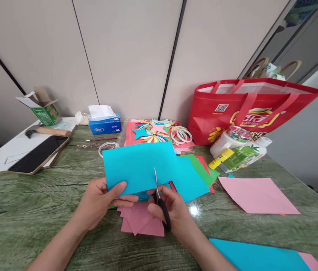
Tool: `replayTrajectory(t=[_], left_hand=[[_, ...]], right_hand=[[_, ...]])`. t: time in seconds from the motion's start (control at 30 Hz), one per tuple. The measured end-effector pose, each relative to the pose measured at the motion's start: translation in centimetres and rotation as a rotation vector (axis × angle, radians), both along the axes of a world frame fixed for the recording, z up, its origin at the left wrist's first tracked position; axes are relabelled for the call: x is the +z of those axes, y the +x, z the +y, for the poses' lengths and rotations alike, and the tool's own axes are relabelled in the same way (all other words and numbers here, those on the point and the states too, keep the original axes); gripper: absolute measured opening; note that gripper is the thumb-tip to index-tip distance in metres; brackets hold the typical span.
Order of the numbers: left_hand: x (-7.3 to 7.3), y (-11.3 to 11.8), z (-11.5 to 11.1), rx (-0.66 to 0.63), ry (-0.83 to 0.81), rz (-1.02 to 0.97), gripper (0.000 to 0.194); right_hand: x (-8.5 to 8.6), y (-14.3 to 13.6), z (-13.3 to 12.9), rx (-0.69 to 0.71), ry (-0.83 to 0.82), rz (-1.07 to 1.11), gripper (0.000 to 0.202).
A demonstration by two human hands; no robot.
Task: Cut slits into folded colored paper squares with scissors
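Note:
My left hand (102, 201) grips a blue sheet of paper (136, 165) by its lower left corner, thumb on top and fingers beneath. In my right hand (173, 207) is a pair of scissors (163, 210) with black handles. One blade lies over the front of the blue sheet at its lower edge; the other blade is hidden behind it. Under my hands lie several pink paper pieces (142, 222). Another blue sheet (190, 178) rests just right of the held one, on top of green paper (200, 169) and red paper.
A red bag (218, 120), a glue stick (221, 159) and a white mug (223, 143) stand at the right. Pink paper (260, 195) and blue paper (255, 256) lie nearer. At the back are paper decorations (155, 130) and a tissue pack (105, 125); a phone (39, 154) and hammer (52, 131) are left.

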State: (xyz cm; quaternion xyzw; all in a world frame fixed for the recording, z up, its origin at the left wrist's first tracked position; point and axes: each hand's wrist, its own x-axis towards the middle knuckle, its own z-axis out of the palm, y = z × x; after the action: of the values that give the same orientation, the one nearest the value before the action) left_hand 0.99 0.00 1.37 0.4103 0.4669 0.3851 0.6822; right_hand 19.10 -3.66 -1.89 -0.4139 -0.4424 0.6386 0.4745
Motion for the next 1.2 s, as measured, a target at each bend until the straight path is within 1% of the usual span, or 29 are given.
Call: replayTrajectory(t=[0.27, 0.53, 0.73, 1.03, 1.2], left_hand=[[-0.04, 0.05, -0.06, 0.008, 0.004, 0.013, 0.019], [-0.19, -0.05, -0.05, 0.008, 0.005, 0.028, 0.022], [-0.33, -0.18, -0.13, 0.001, -0.001, 0.007, 0.019], [-0.39, -0.11, -0.05, 0.001, 0.007, 0.017, 0.017], [-0.45, -0.16, -0.06, 0.011, 0.001, 0.010, 0.018]], right_hand=[[0.03, -0.20, 0.00, -0.010, -0.009, 0.006, 0.038], [0.47, -0.33, 0.02, -0.026, -0.014, -0.035, 0.041], [0.20, -0.27, -0.04, -0.027, -0.014, -0.049, 0.036], [0.20, -0.36, -0.01, -0.044, -0.053, -0.049, 0.040], [0.34, -0.43, 0.00, -0.056, -0.039, -0.064, 0.039]])
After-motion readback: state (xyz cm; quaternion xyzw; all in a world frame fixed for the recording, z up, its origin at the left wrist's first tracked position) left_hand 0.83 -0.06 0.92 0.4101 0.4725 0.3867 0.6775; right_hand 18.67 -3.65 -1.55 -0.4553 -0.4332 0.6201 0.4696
